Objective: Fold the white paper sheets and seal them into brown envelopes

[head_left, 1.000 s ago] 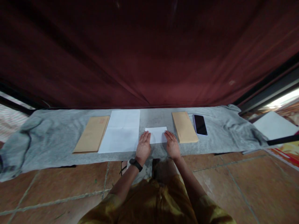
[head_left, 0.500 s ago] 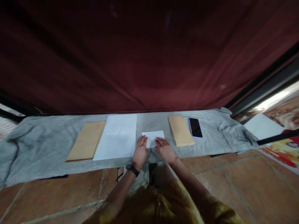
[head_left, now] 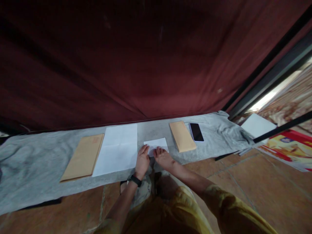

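Observation:
A small folded sheet of white paper [head_left: 156, 142] lies on the grey cloth in front of me. At its near left corner is my left hand [head_left: 142, 161], its fingers bent and closed on the paper's edge; a dark band circles that wrist. My right hand [head_left: 162, 158] has its fingers bunched on the near edge of the same paper, closed on it. The fingertips partly hide that edge. Left of my hands, a larger white sheet [head_left: 118, 148] with a crease across it lies flat.
Brown envelopes [head_left: 84, 156] lie beyond the large sheet at the left. To the right are another brown envelope stack [head_left: 182, 136] and a phone [head_left: 196, 132]. Grey cloth [head_left: 219, 136] covers the surface. A dark red curtain [head_left: 146, 65] hangs behind; tiled floor [head_left: 234, 175] lies in front.
My hands have gone from lying flat on the small paper to bent fingers at its near edge. The right hand has moved inward, closer to the left. The view has turned slightly.

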`<state>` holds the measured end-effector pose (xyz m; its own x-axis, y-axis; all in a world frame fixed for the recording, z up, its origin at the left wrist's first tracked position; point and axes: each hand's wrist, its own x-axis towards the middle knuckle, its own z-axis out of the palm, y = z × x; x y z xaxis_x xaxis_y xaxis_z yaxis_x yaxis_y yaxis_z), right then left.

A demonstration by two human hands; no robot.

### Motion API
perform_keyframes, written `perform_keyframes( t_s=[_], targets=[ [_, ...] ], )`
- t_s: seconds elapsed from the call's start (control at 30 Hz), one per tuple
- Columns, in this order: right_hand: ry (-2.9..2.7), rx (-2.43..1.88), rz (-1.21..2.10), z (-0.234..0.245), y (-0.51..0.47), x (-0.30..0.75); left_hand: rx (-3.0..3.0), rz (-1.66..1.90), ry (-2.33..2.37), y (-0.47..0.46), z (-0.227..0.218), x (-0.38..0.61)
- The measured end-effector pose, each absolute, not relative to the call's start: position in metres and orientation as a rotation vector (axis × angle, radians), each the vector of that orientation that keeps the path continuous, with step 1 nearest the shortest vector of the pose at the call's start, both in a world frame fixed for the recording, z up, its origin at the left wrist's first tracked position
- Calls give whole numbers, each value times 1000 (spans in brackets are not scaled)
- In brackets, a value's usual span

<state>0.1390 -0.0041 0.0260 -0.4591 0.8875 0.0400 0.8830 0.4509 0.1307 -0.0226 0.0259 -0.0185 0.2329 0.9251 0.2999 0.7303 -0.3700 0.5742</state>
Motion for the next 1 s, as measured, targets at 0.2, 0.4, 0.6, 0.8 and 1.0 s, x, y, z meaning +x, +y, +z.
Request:
perform_keyframes(
  t_s=[0.2, 0.4, 0.6, 0.8, 1.0],
  targets=[
    [2626, 1669, 100, 34, -7, 142, 1802, 1038, 1487, 29, -10, -25],
    [2634, 2078, -175, 61, -7, 149, 1378, 1308, 1451, 9, 13, -27],
    [2375, 3176, -1871, 65, -6, 147, 813, 1248, 1291, 0, 29, -15],
    [1260, 2910, -3465, 38, -23, 127, 701, 1063, 1073, -9, 38, 10],
    [739, 2741, -3639, 24, -27, 125, 916, 1072, 1243, 5, 29, 15]
  ],
)
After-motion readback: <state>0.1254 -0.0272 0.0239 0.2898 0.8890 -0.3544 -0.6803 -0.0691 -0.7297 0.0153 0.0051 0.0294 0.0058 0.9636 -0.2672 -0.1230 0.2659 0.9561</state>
